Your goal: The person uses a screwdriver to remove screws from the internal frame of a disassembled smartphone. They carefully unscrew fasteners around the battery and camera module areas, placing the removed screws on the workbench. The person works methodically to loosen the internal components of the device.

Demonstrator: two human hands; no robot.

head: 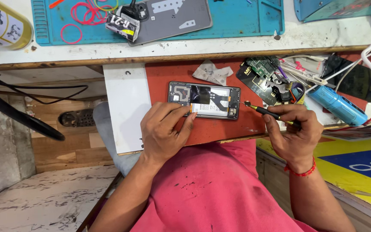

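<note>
Centrally, a desk (168,51) with a white top carries a teal work mat (245,19) at its far edge; below it, a red pull-out board (164,83) holds the work. On this board lies an opened smartphone (204,100), back cover removed, with its battery and internal parts exposed. The left hand (166,129) rests on the phone's near edge, fingers curled, with the thumb and fingertips pressing on the frame. The right hand (292,129) is closed around a black-and-yellow screwdriver (266,112), whose tip sits just beside the phone's right end. Right of the phone lie a blue cylindrical tool (337,104) and a pile of loose circuit boards (263,71). Pink rubber bands (82,13) lie on the mat.
</note>
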